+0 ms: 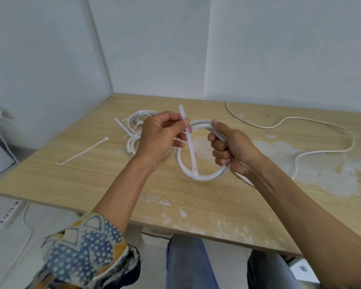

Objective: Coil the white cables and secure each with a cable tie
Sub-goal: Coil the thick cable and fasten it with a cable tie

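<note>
My right hand grips the right side of a coiled white cable held above the wooden table. A white cable tie is looped round the coil's lower edge, and its tail runs up across the ring. My left hand pinches that tail near its upper end between thumb and fingers. Behind my left hand lie two tied coils, partly hidden. A loose cable tie lies on the table to the left.
A long uncoiled white cable snakes across the table's right side over whitish stains. A power strip lies on the floor at the left. The walls stand close behind the table. My knees are under the near edge.
</note>
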